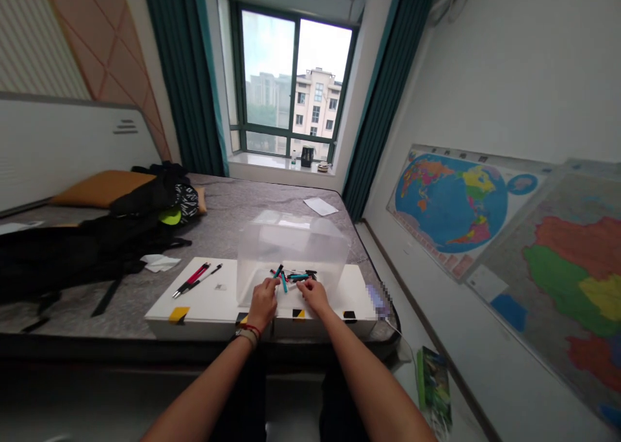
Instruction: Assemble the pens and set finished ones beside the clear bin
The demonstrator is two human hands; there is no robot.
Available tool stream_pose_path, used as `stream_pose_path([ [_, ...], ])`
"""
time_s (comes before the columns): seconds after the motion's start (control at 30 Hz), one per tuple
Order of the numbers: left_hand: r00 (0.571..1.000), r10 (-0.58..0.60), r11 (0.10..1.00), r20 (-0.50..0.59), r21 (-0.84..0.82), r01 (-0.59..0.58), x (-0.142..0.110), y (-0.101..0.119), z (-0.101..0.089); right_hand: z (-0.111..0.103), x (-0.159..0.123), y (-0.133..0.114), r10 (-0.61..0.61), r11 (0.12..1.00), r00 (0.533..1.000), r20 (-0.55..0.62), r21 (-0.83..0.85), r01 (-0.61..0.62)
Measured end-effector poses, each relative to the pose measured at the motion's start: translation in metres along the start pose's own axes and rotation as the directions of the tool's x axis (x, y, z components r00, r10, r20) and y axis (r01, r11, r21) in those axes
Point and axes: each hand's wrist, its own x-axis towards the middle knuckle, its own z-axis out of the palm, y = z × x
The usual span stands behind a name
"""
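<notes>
A clear plastic box (291, 243) lies with its open side towards me on a white surface (213, 303). Inside it is a small heap of teal, black and red pen parts (299, 276). My left hand (263, 301) is closed at the box's opening, its fingertips around a teal pen part with a black end (278, 270). Another teal piece (284, 281) stands out just right of those fingers. To the right of the heap, my right hand (313, 294) is pinched; what its fingertips hold is too small to tell.
On the left of the white surface lie several red, black and white pens (196, 279). Dark clothing and a bag (82, 248) cover the bed's left side. A phone-like object (378, 301) with a cable sits at the right edge. Paper (321, 206) lies behind the box.
</notes>
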Motion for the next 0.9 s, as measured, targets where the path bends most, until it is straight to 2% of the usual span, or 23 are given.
stream_pose_path([
  [0.1,0.996,-0.011,0.999,-0.09,-0.045,0.007,0.001,0.002,-0.001,0.001,0.002,0.003,0.006,1.0,1.0,0.015,0.009,-0.006],
  [0.17,0.993,-0.023,0.999,-0.114,-0.04,0.019,0.001,0.004,-0.002,0.002,0.003,0.004,0.019,1.0,1.0,0.025,0.017,-0.019],
  [0.33,0.998,0.068,0.997,0.001,0.023,-0.068,0.0,0.01,-0.003,0.002,0.005,0.005,0.044,0.989,0.994,0.096,0.138,-0.057],
  [0.43,0.987,0.14,0.988,0.082,0.054,-0.144,0.0,0.014,-0.004,0.002,0.005,0.005,-0.002,0.981,0.987,0.161,0.191,-0.029],
  [0.5,0.984,0.142,0.986,0.109,0.073,-0.15,0.0,0.014,-0.004,0.001,0.005,0.005,-0.022,0.978,0.984,0.179,0.208,-0.016],
  [0.7,0.991,0.065,0.992,0.115,0.097,-0.077,0.0,0.007,0.004,0.0,0.007,0.003,0.008,0.969,0.985,0.172,0.242,-0.05],
  [0.9,0.992,-0.056,0.998,0.11,0.046,0.051,-0.001,0.003,0.005,-0.001,0.007,-0.007,-0.109,0.994,0.984,0.142,0.031,0.106],
])
